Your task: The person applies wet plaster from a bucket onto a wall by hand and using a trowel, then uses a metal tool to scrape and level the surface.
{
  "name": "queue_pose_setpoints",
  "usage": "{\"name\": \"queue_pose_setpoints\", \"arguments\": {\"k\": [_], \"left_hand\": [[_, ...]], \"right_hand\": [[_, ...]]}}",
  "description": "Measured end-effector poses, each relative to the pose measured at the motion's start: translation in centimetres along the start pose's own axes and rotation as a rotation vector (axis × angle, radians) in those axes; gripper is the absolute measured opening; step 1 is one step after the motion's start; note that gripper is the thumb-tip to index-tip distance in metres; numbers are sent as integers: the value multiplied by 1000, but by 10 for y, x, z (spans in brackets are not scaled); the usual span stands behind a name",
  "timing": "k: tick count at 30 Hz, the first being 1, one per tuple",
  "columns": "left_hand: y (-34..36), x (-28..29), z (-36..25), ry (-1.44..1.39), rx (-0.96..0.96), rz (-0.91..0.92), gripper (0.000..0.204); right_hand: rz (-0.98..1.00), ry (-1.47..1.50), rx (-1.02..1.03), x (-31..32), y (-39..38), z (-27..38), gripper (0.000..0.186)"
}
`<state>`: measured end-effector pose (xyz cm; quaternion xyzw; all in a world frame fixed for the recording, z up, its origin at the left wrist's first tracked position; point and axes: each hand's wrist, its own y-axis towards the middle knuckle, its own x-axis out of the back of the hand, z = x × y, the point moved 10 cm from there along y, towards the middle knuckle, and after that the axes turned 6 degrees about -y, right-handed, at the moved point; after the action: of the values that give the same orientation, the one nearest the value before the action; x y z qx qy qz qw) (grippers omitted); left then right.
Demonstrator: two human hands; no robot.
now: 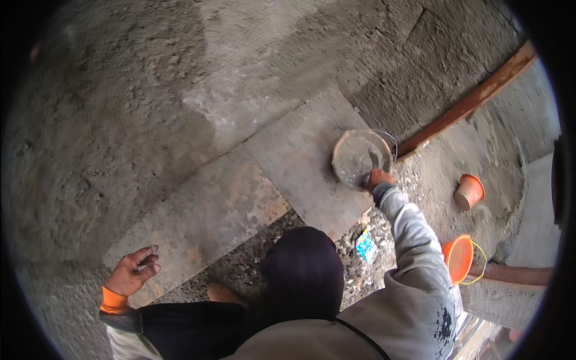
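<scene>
At the right of centre stands a mortar-smeared bucket (pixel 337 157) with a thin wire handle, partly filled with wet grey mortar (pixel 354 157). My right hand (pixel 380 178) is closed at its near right rim. A dark, flat blade, which looks like a trowel (pixel 375 158), reaches from the fist into the mortar; its handle is hidden in my fingers. Low on the left, my left hand (pixel 135 270) is raised with loosely bent fingers apart, holding nothing. Beneath it lies a flat grey panel (pixel 204 222); the bucket rests on a second panel (pixel 300 174).
Rough, patchy cement (pixel 120 108) fills the far and left side. A reddish-brown beam (pixel 480 96) slants at the right. Two orange buckets lie or stand there, a small one (pixel 470 193) and one with a yellow handle (pixel 459 259). A blue wrapper (pixel 365 246) lies on gravel.
</scene>
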<state>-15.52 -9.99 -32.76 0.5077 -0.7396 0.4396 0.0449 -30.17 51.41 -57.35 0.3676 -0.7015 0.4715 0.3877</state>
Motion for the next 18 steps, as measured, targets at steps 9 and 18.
{"name": "queue_pose_setpoints", "arguments": {"k": [9,18], "left_hand": [[-6,6,-33,121,-127,-56,51],[-13,-2,10,116,-20,39,52]], "right_hand": [[146,1448,-1,-45,-20,19,30],[94,2052,-108,-42,-58,28,17]]}}
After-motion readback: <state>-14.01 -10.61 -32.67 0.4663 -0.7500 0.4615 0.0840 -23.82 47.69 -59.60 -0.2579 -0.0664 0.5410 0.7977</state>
